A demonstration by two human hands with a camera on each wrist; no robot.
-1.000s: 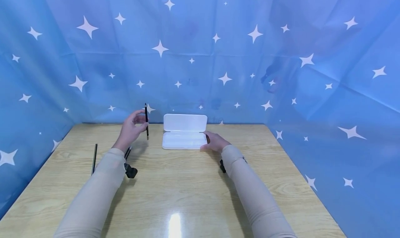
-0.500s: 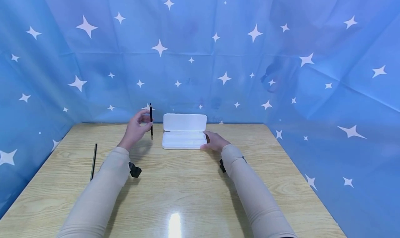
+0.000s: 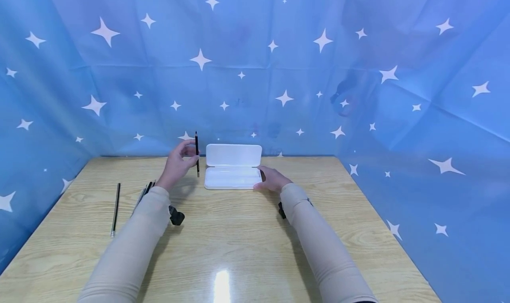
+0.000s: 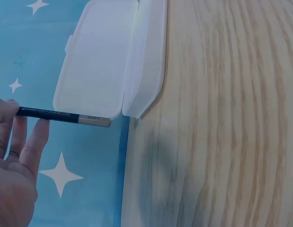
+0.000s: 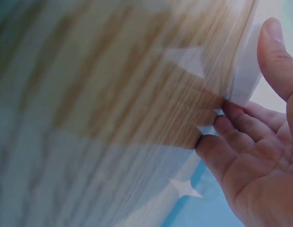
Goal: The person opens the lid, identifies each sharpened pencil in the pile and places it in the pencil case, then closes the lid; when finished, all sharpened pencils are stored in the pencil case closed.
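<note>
The left hand (image 3: pixel 177 165) pinches a dark charcoal pencil (image 3: pixel 197 154) between thumb and fingertips (image 4: pixel 41 126), holding it upright in the air just left of the white plastic case (image 3: pixel 233 166). The wrist view shows its metal-banded end (image 4: pixel 99 121) close to the raised lid's corner. The right hand (image 3: pixel 272 179) rests against the case's right end, thumb on the rim and fingers curled round the edge, steadying it. The case lies open near the far edge of the table, lid standing up toward the backdrop.

The table (image 3: pixel 239 232) is pale wood grain with a glare spot near the front. A single pencil (image 3: pixel 115 209) lies at the left, and a few more (image 3: pixel 144 192) show beside the left sleeve. A blue star-printed cloth (image 3: pixel 279 64) hangs behind and along both sides.

Since a second ago the left hand has carried the pencil rightward, closer to the case; the right hand has stayed put.
</note>
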